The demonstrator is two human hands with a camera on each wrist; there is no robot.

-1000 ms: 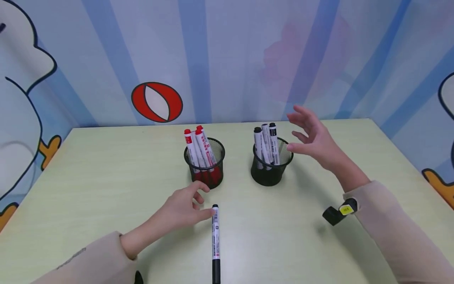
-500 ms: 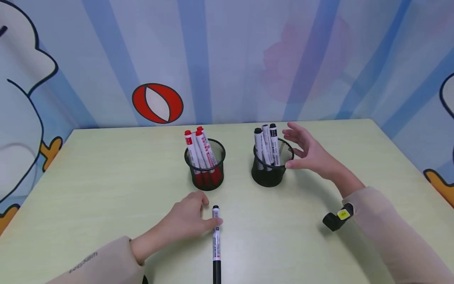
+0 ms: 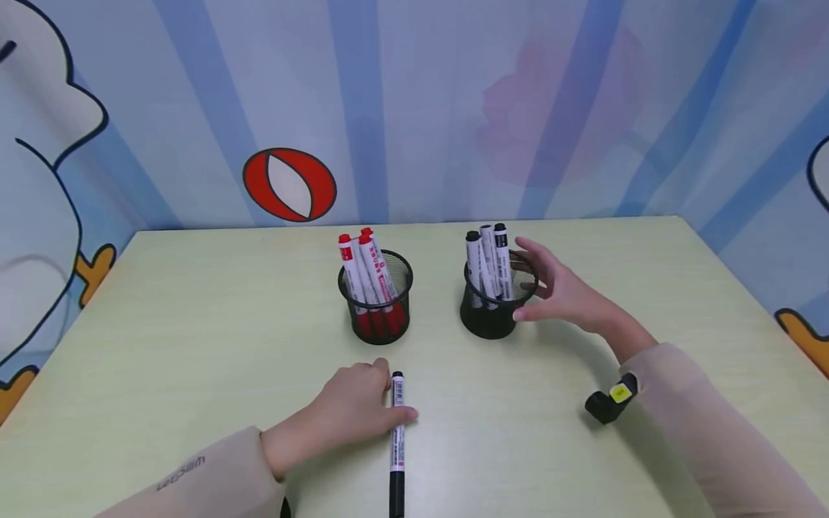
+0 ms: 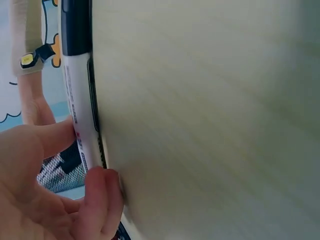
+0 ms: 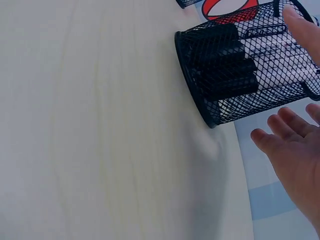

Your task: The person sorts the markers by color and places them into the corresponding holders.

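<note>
A black-and-white marker (image 3: pixel 398 432) lies lengthwise on the table before me. My left hand (image 3: pixel 356 406) pinches it, thumb on one side and curled fingertips on the other in the left wrist view (image 4: pixel 97 200). On the right stands a black mesh pen cup (image 3: pixel 488 324) holding several black-capped markers (image 3: pixel 487 262). Beside its right side is my right hand (image 3: pixel 560 291), thumb in front and fingers behind, relaxed and spread. In the right wrist view the fingers (image 5: pixel 287 127) look apart from the mesh; contact of the thumb is unclear.
Left of that cup stands another black mesh pen cup (image 3: pixel 382 327) with several red-capped markers (image 3: pixel 365 270). A pale table (image 3: pixel 214 309) runs back to a blue cartoon-printed wall (image 3: pixel 421 108). The right sleeve carries a black wrist camera (image 3: pixel 612 403).
My left hand has moved right and slightly nearer, its fingers closing on the marker. My right hand has come down and left to the side of the right cup. Both cups stay put.
</note>
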